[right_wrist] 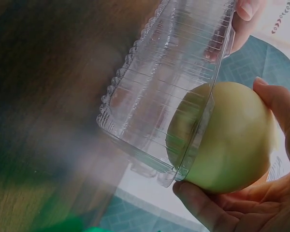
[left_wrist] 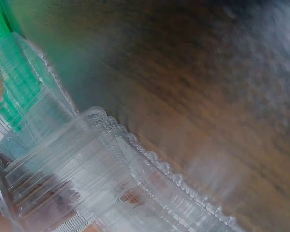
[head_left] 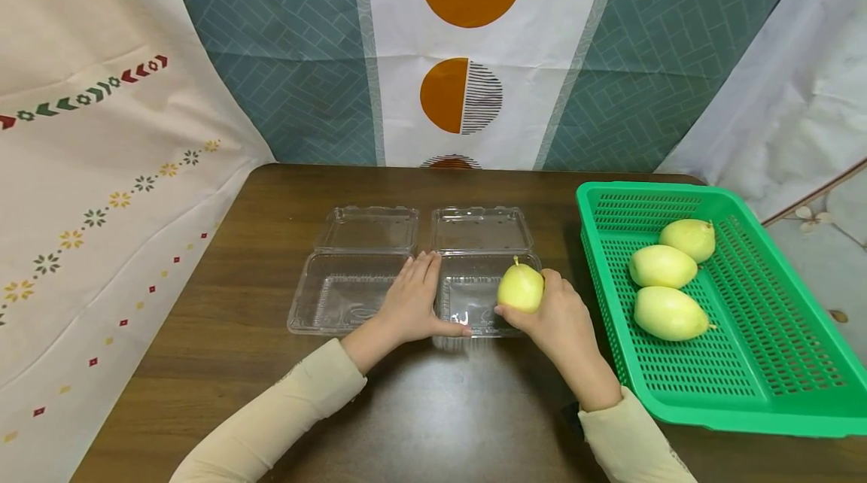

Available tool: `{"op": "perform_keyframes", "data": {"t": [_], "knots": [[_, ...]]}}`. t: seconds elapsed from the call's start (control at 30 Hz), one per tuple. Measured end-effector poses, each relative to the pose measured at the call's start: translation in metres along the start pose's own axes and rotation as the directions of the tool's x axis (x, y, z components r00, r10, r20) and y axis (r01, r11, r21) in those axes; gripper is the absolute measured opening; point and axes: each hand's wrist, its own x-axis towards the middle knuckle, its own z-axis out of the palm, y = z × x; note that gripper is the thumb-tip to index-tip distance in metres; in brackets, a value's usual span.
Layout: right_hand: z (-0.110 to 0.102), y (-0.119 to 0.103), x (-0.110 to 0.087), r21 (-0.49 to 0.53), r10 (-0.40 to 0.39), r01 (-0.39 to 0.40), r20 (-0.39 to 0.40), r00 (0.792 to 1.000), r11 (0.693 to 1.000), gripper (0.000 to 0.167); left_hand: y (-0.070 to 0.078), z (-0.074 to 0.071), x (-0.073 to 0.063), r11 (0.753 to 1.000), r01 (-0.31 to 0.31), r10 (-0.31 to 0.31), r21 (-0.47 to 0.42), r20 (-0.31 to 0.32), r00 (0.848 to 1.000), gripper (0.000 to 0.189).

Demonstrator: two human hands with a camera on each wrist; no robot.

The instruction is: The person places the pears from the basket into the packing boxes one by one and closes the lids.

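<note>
My right hand [head_left: 564,321] grips a yellow-green pear [head_left: 520,287], stem up, between thumb and fingers at the right end of a clear plastic clamshell box [head_left: 467,291]. In the right wrist view the pear [right_wrist: 237,137] is partly behind the box's transparent wall [right_wrist: 150,104], with a thumb and fingers around its outer side. Against the left side of this box rests my left hand [head_left: 415,296], fingers straight and thumb stretched along the front rim. A second clear clamshell [head_left: 314,302] lies beside it on the left. Both lids stand folded back.
A green plastic basket [head_left: 684,411] sits at the right of the brown wooden table [head_left: 223,302]. Several objects share the scene: three pears [head_left: 670,314] lie in the basket, and patterned cloths [head_left: 305,69] hang behind and at the sides.
</note>
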Motion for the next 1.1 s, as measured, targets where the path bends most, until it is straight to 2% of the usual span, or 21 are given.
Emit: {"op": "perform_keyframes", "data": {"t": [0.43, 0.73, 0.93, 1.1], "knots": [[0.007, 0.003, 0.001, -0.021, -0.014, 0.014, -0.011, 1.000, 1.000, 0.074, 0.001, 0.000, -0.002, 1.000, 0.002, -0.002, -0.007, 0.001, 1.000, 0.129], [0.013, 0.001, 0.000, -0.055, -0.079, 0.075, -0.068, 0.995, 0.996, 0.079, 0.002, -0.002, -0.002, 1.000, -0.004, 0.004, -0.003, -0.001, 1.000, 0.128], [0.016, 0.002, 0.000, -0.078, -0.135, 0.127, -0.106, 0.985, 0.989, 0.078, 0.000, 0.000, -0.003, 0.999, -0.035, 0.035, -0.014, -0.038, 0.999, 0.125], [0.018, 0.001, 0.001, -0.094, -0.143, 0.135, -0.089, 0.986, 0.986, 0.080, 0.001, -0.001, -0.003, 0.999, -0.034, 0.034, -0.011, -0.039, 0.999, 0.126]]}}
